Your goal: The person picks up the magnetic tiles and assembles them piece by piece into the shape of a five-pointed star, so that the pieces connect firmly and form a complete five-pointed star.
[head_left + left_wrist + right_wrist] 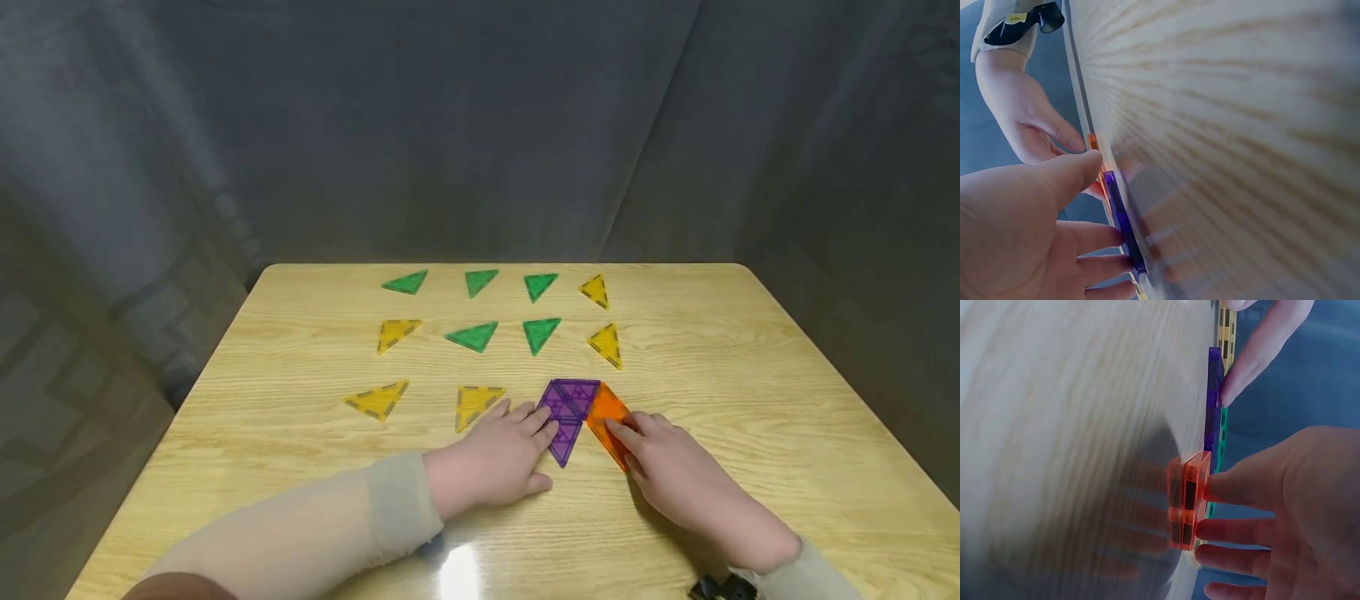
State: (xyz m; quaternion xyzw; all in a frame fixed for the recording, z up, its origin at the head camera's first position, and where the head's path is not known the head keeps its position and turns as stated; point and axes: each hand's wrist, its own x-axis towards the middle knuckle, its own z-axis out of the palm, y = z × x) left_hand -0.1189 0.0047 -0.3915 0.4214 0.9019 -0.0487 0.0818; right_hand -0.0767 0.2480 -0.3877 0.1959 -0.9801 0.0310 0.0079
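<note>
Purple triangular tiles (576, 392) lie edge to edge on the table, with an orange tile (604, 402) against their right side. My left hand (495, 458) is palm down, with straight fingers on the purple tiles' left part. In the left wrist view its fingertips meet the purple edge (1124, 219). My right hand (671, 467) holds the orange tile between thumb and fingers, covering its right part. From the right wrist, the orange edge (1190, 494) shows low over the wood, the thumb (1235, 481) on its upper side.
Green triangular tiles (472, 337) and yellow triangular tiles (377, 401) lie spaced in rows beyond and left of the hands. One yellow tile (474, 402) is close by my left fingers. The wooden table (750, 358) ends at a dark curtain (450, 133).
</note>
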